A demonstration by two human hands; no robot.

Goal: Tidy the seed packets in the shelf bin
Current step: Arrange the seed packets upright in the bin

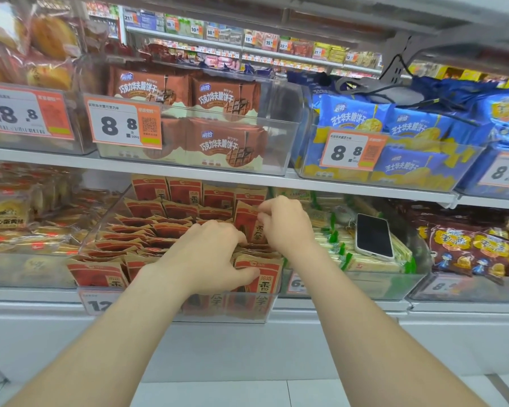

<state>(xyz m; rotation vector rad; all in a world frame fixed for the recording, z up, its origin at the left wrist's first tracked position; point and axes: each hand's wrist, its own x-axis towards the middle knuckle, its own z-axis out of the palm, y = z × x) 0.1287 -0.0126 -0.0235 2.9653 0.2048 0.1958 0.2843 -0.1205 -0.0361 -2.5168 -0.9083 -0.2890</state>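
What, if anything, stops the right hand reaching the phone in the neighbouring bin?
Probably yes, reachable: the phone lies exposed on the green packets beside the right hand, but its fingers pinch a seed packet and must let go first.

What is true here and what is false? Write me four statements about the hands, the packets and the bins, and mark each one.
1. The right hand pinches the top of an upright seed packet. True.
2. The phone lies in the seed packet bin. False: it lies on the green-and-white packets in the neighbouring bin to the right.
3. The left hand grips the front packets, thumb on their face. True.
4. The bin directly above the seed packets holds blue packs. False: it holds brown biscuit packs; the blue packs sit further right.
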